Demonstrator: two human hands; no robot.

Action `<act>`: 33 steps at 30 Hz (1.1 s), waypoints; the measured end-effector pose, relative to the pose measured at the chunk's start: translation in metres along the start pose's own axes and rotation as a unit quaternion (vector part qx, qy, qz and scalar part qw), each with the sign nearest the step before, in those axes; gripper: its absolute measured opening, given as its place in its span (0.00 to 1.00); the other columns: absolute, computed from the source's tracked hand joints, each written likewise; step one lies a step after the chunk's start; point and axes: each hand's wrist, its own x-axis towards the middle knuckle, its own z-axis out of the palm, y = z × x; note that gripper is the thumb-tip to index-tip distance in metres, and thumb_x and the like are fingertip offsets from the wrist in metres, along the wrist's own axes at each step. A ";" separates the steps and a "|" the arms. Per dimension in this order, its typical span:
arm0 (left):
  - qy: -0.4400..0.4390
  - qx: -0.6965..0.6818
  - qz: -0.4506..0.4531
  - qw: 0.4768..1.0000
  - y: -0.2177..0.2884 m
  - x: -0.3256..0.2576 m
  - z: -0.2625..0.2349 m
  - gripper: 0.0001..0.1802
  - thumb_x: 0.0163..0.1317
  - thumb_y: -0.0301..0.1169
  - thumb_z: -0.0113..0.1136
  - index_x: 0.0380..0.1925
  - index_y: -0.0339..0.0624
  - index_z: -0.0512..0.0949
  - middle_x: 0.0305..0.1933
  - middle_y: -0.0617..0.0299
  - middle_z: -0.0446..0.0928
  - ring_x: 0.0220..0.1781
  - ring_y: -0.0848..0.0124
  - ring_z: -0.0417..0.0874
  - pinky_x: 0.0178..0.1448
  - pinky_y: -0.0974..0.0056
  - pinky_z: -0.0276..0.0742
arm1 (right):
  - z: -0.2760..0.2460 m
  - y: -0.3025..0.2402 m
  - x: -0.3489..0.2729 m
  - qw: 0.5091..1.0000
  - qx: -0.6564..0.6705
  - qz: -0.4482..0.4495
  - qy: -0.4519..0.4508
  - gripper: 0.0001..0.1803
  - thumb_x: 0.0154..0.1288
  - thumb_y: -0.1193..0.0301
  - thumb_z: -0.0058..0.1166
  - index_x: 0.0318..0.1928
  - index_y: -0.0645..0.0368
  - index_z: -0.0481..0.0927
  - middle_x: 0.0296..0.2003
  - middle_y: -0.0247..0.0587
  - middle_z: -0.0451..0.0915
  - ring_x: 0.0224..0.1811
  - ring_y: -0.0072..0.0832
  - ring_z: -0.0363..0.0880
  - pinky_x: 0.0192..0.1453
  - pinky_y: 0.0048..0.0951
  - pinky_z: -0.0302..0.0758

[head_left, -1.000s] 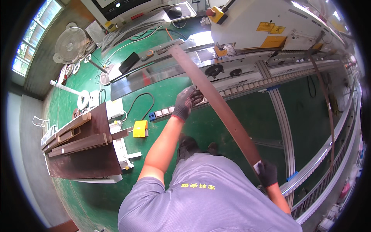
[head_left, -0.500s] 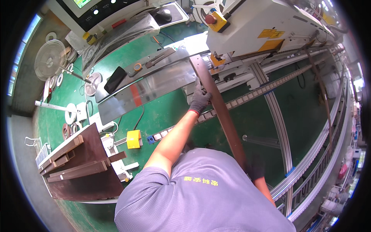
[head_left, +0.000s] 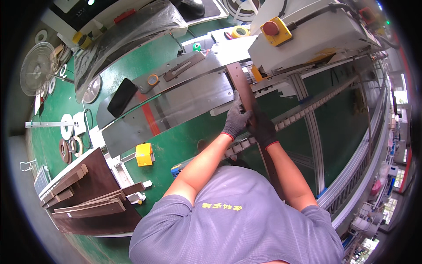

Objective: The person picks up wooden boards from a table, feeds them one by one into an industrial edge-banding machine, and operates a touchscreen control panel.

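Grey-gloved L hand [head_left: 237, 119], pointing fwd, grips long brown board [head_left: 245, 86] by metal worktop [head_left: 193, 93] R edge; dark-gloved R hand [head_left: 264, 130] alongside, can't tell grip.

Yellow lettering [head_left: 222, 206] across grey shirt [head_left: 237, 233], tiny pale marks [head_left: 81, 14] on dark panel [head_left: 72, 18], unreadable

Left head-worn fisheye camera, close above the wearer's grey shirt [head_left: 228, 224], facing steeply downward; beyond the shirt, its wide field spans left hand [head_left: 236, 119], right hand [head_left: 263, 130] and bench [head_left: 187, 99].
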 end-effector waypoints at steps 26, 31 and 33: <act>-0.040 -0.004 -0.125 0.991 0.029 0.049 0.104 0.28 0.62 0.30 0.63 0.62 0.36 0.68 0.41 0.54 0.83 0.40 0.67 0.85 0.43 0.62 0.81 | -0.041 0.123 0.046 0.996 -0.017 -0.077 0.035 0.27 0.52 0.62 0.68 0.52 0.56 0.75 0.39 0.53 0.77 0.43 0.52 0.79 0.45 0.50 0.79; -0.054 0.070 -0.106 0.990 -0.004 0.076 0.154 0.26 0.64 0.31 0.60 0.61 0.35 0.69 0.41 0.51 0.84 0.40 0.63 0.86 0.42 0.60 0.82 | -0.054 0.182 0.064 0.992 -0.030 -0.109 0.056 0.31 0.54 0.62 0.66 0.58 0.54 0.75 0.38 0.54 0.77 0.42 0.53 0.78 0.44 0.50 0.78; -0.052 0.088 -0.088 0.991 -0.011 0.089 0.176 0.29 0.64 0.30 0.59 0.64 0.36 0.65 0.41 0.50 0.84 0.39 0.63 0.87 0.41 0.60 0.82 | -0.054 0.209 0.077 0.986 -0.023 -0.142 0.089 0.34 0.55 0.62 0.65 0.63 0.52 0.73 0.38 0.54 0.78 0.41 0.53 0.78 0.44 0.51 0.78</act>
